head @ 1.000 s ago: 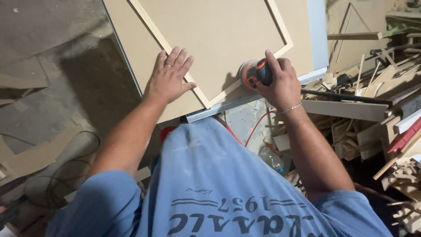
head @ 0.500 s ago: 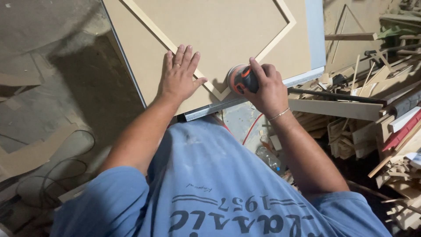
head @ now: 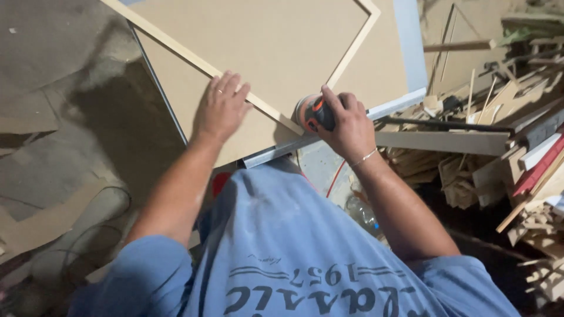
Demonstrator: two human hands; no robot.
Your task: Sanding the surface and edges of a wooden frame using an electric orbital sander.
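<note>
The scene is seen from a single camera worn on the head, aimed steeply down over the blue-shirted chest and both forearms. The near edge and near corner of the tan panel (head: 258, 41) are viewed from close above. The floor is caught at the left, a heap of wood offcuts (head: 499, 147) at the right.

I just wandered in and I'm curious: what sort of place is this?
Most likely a woodworking shop. The right hand grips a small orange and black power sander on a framed fibreboard panel, the left hand steadies it, and wood offcuts lie heaped alongside.
</note>
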